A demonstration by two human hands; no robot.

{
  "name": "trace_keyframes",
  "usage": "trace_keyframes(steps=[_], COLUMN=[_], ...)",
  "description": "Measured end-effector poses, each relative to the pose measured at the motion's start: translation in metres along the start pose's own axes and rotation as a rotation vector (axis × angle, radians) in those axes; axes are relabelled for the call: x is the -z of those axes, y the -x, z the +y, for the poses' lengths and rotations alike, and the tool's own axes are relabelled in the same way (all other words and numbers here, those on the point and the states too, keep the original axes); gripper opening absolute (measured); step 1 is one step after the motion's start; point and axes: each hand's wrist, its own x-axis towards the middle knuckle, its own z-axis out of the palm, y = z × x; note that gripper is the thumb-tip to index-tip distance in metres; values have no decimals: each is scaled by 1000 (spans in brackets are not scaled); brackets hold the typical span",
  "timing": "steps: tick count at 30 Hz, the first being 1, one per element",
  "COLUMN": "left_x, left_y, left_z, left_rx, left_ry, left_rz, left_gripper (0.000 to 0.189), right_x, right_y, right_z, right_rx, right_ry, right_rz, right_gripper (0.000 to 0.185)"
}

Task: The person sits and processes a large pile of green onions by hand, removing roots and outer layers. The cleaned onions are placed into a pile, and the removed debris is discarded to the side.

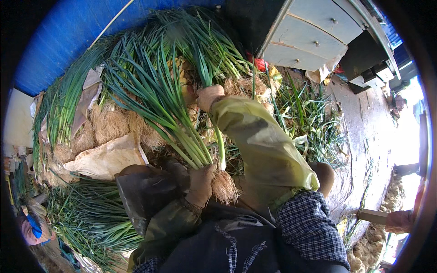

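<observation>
A bunch of long green onions (191, 143) with dark green leaves fans up and left from my left hand (201, 182), whose fingers are closed round the stems just above the hairy roots (225, 187). My right hand (210, 97) grips the leaves of a single green onion (220, 146) higher up. Its white stem runs down beside the bunch to the same roots. Both hands look gloved or muddy. A yellow-green sleeve cover sits on the right forearm, an olive one on the left.
Heaps of green onions (136, 51) with roots lie ahead and left, by a blue wall (61, 58). More lie at lower left (92, 211). Loose leaves (314, 126) litter the right floor. A drawer cabinet (304, 37) stands at upper right. Another person's hand (399, 221) shows at far right.
</observation>
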Motion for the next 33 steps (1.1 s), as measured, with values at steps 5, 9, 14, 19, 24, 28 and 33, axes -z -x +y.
trace_keyframes(steps=[5,9,14,19,24,28,33], left_x=[20,8,-9,1,-8,-10,-28], left_y=[4,4,-11,-5,-3,-4,-2], left_z=[-5,20,21,27,31,41,58], left_rx=[-194,99,273,287,260,227,147], left_ry=[-277,-22,683,819,701,476,475], left_rz=[39,7,-217,-302,-266,-112,-55], left_gripper=[23,24,30,41,32,29,25], right_x=[45,59,-7,-69,-64,-40,-63], right_y=[-16,106,207,189,144,149,146], right_z=[72,259,374,138,-24,-25,-5], right_rx=[-87,-114,-541,-258,102,-228,66], right_ry=[-334,-1301,-1429,-1612,-2281,-2296,-2943], right_rz=[133,1105,1111,-101,-109,-112,-155], right_gripper=[27,31,39,69,35,18,28])
